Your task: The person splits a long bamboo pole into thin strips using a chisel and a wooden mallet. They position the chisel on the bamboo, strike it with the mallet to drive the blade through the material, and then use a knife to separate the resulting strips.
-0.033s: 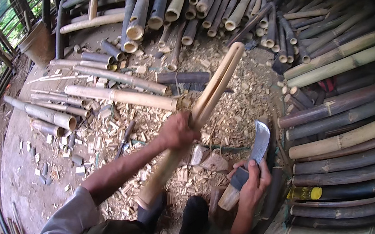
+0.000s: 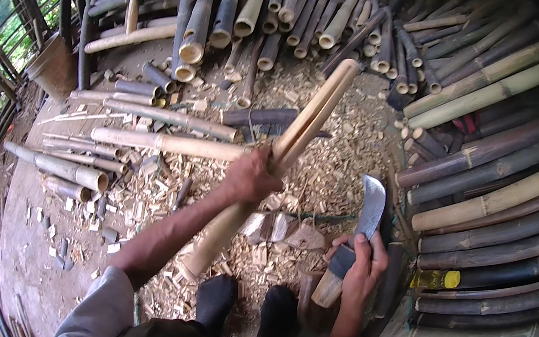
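My left hand (image 2: 253,175) is closed around a pale bamboo pole (image 2: 319,106), which slants from my feet up toward the far right. Long grooves or slits run along its upper part, and its lower end hangs near the chip-covered ground, left of my feet. In my right hand (image 2: 366,261) is a billhook (image 2: 372,205) with a curved metal blade pointing up and away from me. Its wooden handle has a dark band near the blade, and my thumb lies at the blade's base. Blade and pole are apart.
Wood chips (image 2: 349,138) cover the ground. Cut bamboo lengths (image 2: 169,144) lie at the left, and bamboo tubes (image 2: 331,22) are stacked at the back. Long poles (image 2: 485,199) line the right side, with a yellow-capped bottle (image 2: 436,279) among them. A bucket (image 2: 54,66) stands far left.
My left hand has shifted slightly left and up. The pole's lower end has swung up and to the left, uncovering more of my left foot. My right hand and the billhook have hardly moved.
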`<act>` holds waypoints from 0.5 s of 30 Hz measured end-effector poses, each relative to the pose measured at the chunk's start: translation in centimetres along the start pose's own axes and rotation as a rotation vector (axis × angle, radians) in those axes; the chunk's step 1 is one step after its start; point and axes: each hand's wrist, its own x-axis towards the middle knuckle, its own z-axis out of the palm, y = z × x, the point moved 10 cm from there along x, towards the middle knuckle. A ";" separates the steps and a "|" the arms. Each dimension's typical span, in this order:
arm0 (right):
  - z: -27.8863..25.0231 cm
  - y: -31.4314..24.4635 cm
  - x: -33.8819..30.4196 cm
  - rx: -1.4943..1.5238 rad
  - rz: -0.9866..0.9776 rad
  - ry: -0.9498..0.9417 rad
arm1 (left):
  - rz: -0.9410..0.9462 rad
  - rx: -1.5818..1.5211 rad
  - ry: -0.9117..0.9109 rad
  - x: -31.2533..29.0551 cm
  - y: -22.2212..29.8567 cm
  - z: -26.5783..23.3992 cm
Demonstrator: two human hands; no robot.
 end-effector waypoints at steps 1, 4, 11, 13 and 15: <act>0.6 -1.2 -0.2 -0.017 -0.052 -0.043 | 0.071 0.178 0.035 1.3 0.9 -3.1; 1.8 -3.5 -1.1 -0.084 -0.073 -0.089 | -0.017 0.390 0.096 3.5 -0.8 -7.1; 1.1 -3.9 -3.2 -0.177 -0.007 -0.133 | 0.434 0.604 0.200 -0.5 -0.9 -5.6; 1.2 -3.3 -3.5 -0.138 0.055 -0.137 | 0.558 0.589 0.113 -1.7 -0.9 -4.9; 1.5 -2.1 -3.4 -0.089 0.084 -0.160 | 0.675 0.642 0.075 -2.3 -1.9 -3.6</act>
